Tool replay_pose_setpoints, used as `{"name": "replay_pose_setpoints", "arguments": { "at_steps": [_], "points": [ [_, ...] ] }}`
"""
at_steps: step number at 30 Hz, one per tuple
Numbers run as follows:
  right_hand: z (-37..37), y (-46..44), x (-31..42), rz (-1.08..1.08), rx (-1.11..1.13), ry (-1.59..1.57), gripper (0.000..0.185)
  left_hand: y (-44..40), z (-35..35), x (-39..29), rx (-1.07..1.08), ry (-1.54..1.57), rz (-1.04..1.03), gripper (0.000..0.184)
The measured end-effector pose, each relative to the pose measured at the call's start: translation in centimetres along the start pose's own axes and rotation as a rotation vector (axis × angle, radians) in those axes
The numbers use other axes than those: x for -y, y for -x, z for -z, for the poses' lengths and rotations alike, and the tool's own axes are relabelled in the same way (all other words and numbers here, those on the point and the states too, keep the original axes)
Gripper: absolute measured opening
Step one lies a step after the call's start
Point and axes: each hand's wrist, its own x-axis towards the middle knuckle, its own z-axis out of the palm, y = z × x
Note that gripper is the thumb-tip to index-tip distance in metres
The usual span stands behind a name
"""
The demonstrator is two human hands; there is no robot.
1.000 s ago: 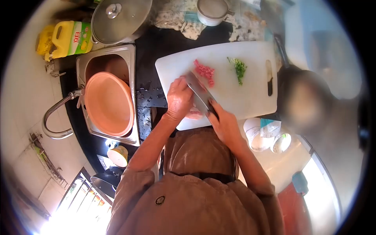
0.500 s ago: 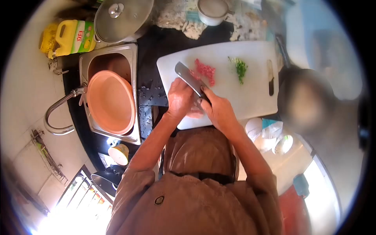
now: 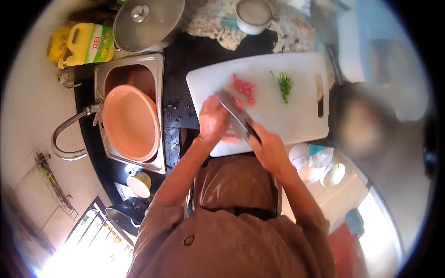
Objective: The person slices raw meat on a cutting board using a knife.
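A white cutting board (image 3: 287, 123) lies on the dark counter. My right hand (image 3: 269, 147) is closed round the dark handle of a cleaver (image 3: 236, 115), whose wide blade slants up and left beside my other hand. My left hand (image 3: 213, 121) presses with curled fingers on a piece of raw meat (image 3: 230, 137), partly hidden under the hand and blade. Just beyond the blade is a small heap of chopped red meat (image 3: 244, 88). Chopped green herbs (image 3: 283, 86) lie further right on the board.
At the left, an orange basin (image 3: 130, 123) sits in a steel sink (image 3: 160, 69) with a curved tap (image 3: 60, 134). A lidded pot (image 3: 148, 28) and yellow jug (image 3: 79, 44) stand behind. A dark pan (image 3: 340, 111) is at the right, white bowls (image 3: 311, 171) below it.
The cleaver has tipped from further up and left back down towards the right, my right hand moving down with it. My left hand remains on the meat.
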Motion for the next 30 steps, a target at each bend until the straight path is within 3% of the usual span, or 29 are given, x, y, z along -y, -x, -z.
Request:
{"name": "replay_pose_setpoints", "arguments": {
  "at_steps": [1,2,4,7,10,14,16,20,23,25,30],
  "points": [
    [0.0,0.9,-0.4,0.167,-0.105,0.027,0.043,0.0,-0.1,0.0,-0.045,0.027,-0.025,0.029],
    [-0.2,0.8,-0.8,0.161,-0.098,0.026,0.043,0.1,-0.2,0.3,-0.04,0.028,-0.017,0.029],
    [-0.1,-0.2,0.4,-0.077,0.02,-0.031,0.041,0.5,-0.6,0.3,-0.023,-0.022,-0.002,0.03],
    [-1.1,-4.3,1.1,0.039,0.038,0.021,0.042,0.5,-0.2,0.6,0.026,-0.005,0.01,0.031],
    [0.2,-2.6,1.6,-0.01,0.059,-0.027,0.044,1.2,-0.4,0.2,0.038,0.023,0.007,0.031],
    [-0.3,0.5,-1.3,0.23,-0.133,0.068,0.044,0.3,-0.2,0.2,-0.01,-0.002,-0.008,0.031],
    [-0.1,-1.6,0.5,-0.084,0.041,-0.009,0.04,1.1,-0.7,0.2,-0.015,-0.014,0.008,0.032],
    [-1.6,-3.8,-0.2,0.028,-0.036,-0.088,0.038,0.7,0.3,-0.3,0.009,0.075,0.03,0.025],
    [-0.3,-4.4,-0.5,-0.09,0.049,-0.275,0.038,-0.1,0.5,0.4,0.027,0.019,-0.045,0.023],
    [1.3,-3.3,-0.2,-0.356,0.07,-0.539,0.04,0.2,1.0,0.6,0.059,0.059,-0.132,0.031],
    [3.0,-2.1,-1.4,-0.338,0.099,-0.607,0.044,-1.1,1.7,1.4,0.109,0.061,-0.274,0.028]
  ]
}}
